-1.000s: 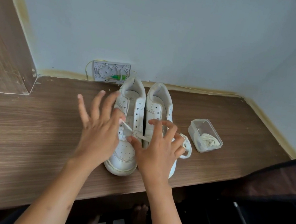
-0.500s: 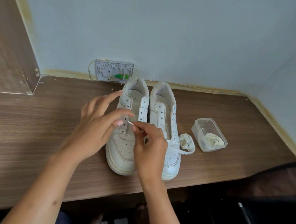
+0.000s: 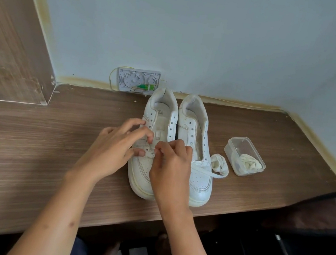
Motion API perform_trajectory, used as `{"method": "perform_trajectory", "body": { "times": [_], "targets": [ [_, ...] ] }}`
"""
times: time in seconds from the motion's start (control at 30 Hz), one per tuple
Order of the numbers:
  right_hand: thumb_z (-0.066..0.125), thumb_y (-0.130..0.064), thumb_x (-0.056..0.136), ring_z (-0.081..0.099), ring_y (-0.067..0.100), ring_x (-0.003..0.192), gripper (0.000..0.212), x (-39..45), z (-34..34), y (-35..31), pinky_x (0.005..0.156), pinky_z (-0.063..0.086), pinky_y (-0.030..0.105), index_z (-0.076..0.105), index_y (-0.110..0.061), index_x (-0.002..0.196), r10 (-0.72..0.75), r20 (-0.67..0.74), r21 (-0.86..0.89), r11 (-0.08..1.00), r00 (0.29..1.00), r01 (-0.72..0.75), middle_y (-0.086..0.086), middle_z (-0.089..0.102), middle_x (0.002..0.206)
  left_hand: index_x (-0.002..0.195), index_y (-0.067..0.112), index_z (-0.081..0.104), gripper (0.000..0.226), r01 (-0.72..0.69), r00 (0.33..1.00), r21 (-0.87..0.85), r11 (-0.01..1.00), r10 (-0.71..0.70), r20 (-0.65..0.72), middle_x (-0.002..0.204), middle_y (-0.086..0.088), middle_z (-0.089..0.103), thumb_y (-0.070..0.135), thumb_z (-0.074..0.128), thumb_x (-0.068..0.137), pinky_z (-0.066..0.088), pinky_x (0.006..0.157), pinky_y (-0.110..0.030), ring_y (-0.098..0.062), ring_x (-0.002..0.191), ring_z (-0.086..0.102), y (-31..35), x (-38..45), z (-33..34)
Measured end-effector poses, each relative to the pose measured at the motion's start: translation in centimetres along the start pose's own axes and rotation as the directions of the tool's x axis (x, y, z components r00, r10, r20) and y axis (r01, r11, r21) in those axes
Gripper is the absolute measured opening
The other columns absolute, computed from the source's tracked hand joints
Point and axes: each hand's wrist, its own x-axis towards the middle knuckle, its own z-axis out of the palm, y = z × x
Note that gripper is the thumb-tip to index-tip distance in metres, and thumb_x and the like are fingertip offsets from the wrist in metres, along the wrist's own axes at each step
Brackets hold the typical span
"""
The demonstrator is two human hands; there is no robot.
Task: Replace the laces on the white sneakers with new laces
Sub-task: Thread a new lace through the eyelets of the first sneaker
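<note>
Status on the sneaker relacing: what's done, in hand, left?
Done: both white sneakers' upper eyelets are empty. In hand: the left hand and right hand work a white lace at the lowest eyelets of the left white sneaker; it trails over the right white sneaker. Left: nearly all lacing; another lace bundle sits in the clear plastic tub.

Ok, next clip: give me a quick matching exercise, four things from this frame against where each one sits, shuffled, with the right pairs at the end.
Things
1. left sneaker
2. plastic container
3. loose lace
4. grey wall box

Places
A. against the wall, behind the sneakers
B. under both hands, at its lower eyelets
C. at the right end of the row, with a bundled lace inside
D. on the desk between the right sneaker and the container

Pairs: 1-B, 2-C, 3-D, 4-A
</note>
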Motion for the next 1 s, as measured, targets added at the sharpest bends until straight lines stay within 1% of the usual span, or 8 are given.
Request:
{"method": "perform_trajectory", "body": {
  "times": [0.1,0.2,0.27,0.4,0.57,0.77,0.87,1.0],
  "targets": [
    [0.067,0.002,0.083,0.027,0.016,0.101,0.022,0.4,0.0,0.4,0.087,0.029,0.015,0.073,-0.019,0.088,0.114,0.019,0.036,0.993,0.993,-0.114,0.003,0.043,0.118,0.106,0.043,0.047,0.03,-0.014,1.0,-0.035,0.999,0.014,-0.003,0.145,0.012,0.036,0.028,0.067,0.09,0.032,0.106,-0.049,-0.011,0.111,0.054,-0.2,0.1,0.1],
    [0.071,-0.004,0.081,0.023,0.018,0.109,0.023,1.1,-0.2,0.6,0.094,0.021,0.026,0.075,-0.026,0.082,0.171,0.087,0.014,0.985,0.981,-0.173,0.0,0.043,0.125,0.106,0.042,0.047,0.03,-0.024,1.0,-0.044,0.999,0.023,-0.015,0.144,0.011,0.037,0.029,0.067,0.088,0.03,0.108,-0.051,-0.011,0.108,0.054,-0.3,0.1,0.4],
    [0.072,-0.008,0.083,0.025,0.022,0.114,0.021,1.6,-0.3,0.3,0.095,0.017,0.031,0.075,-0.028,0.08,0.206,0.125,0.005,0.978,0.971,-0.208,-0.003,0.043,0.126,0.103,0.044,0.045,0.032,-0.025,0.999,-0.06,0.998,0.024,-0.021,0.143,0.01,0.037,0.028,0.068,0.087,0.03,0.108,-0.054,-0.012,0.109,0.054,-0.4,0.2,0.5],
    [0.068,-0.014,0.087,0.02,0.019,0.119,0.02,2.2,-0.6,-0.5,0.087,0.004,0.02,0.075,-0.031,0.083,0.31,0.203,-0.027,0.95,0.929,-0.312,-0.009,0.036,0.13,0.101,0.044,0.044,0.04,-0.029,0.999,-0.082,0.996,0.025,-0.041,0.14,0.007,0.04,0.019,0.071,0.084,0.031,0.107,-0.063,-0.013,0.108,0.056,-0.4,0.4,0.6],
    [0.066,-0.022,0.09,0.019,0.017,0.122,0.013,2.2,-0.2,-1.2,0.084,0.002,0.018,0.077,-0.029,0.089,0.407,0.206,-0.008,0.91,0.89,-0.414,-0.01,0.034,0.134,0.103,0.044,0.045,0.044,-0.016,0.999,-0.097,0.995,0.011,-0.052,0.138,0.006,0.041,0.014,0.071,0.083,0.026,0.109,-0.066,-0.014,0.108,0.057,-0.4,0.2,0.8],
    [0.068,-0.026,0.09,0.018,0.012,0.119,0.011,2.4,-1.5,-0.4,0.088,0.004,0.019,0.075,-0.034,0.092,0.322,0.323,0.056,0.932,0.89,-0.358,-0.016,0.029,0.126,0.108,0.045,0.048,0.047,-0.013,0.996,-0.149,0.989,0.0,-0.085,0.133,0.018,0.048,0.021,0.077,0.08,0.014,0.116,-0.062,-0.004,0.1,0.06,-0.4,0.0,0.4],
    [0.072,-0.027,0.087,0.023,0.016,0.126,0.039,1.3,-2.3,-0.1,0.099,0.013,0.025,0.06,-0.036,0.123,0.225,0.326,0.124,0.953,0.918,-0.278,-0.013,0.028,0.132,0.099,0.044,0.057,0.032,0.006,0.997,-0.22,0.975,-0.024,-0.079,0.13,0.024,0.051,0.031,0.078,0.078,0.003,0.119,-0.058,0.002,0.107,0.058,-0.4,0.1,-0.1],
    [0.087,-0.043,0.067,0.017,0.021,0.139,0.101,-1.1,-2.7,0.4,0.115,0.012,0.036,0.028,-0.021,0.146,0.239,0.026,-0.014,0.971,0.971,-0.239,0.0,0.025,0.144,0.084,0.045,0.069,0.01,0.031,0.998,-0.214,0.976,-0.042,-0.05,0.135,0.026,0.052,0.039,0.075,0.079,-0.004,0.119,-0.057,0.007,0.115,0.053,-0.6,0.1,-0.2]
  ]
}}
